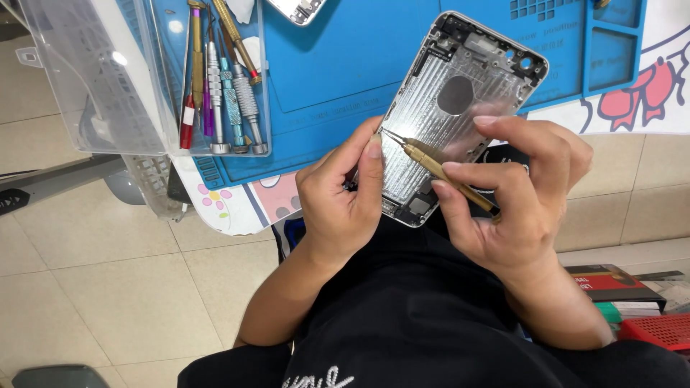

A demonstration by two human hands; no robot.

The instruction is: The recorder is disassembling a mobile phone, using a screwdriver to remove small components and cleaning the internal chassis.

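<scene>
A silver phone rear housing (449,108), its bare metal inside facing up, is held tilted over my lap. My left hand (338,205) grips its lower left edge, thumb pressed on the rim. My right hand (514,197) holds a gold precision screwdriver (442,172) like a pen. Its tip rests on the housing's left edge, close to my left thumb.
A blue repair mat (345,65) covers the table behind the housing. A clear plastic tray (223,79) at the left holds several screwdrivers. Another phone part (298,8) lies at the top edge. Red boxes and a red basket (661,330) sit at the lower right on the tiled floor.
</scene>
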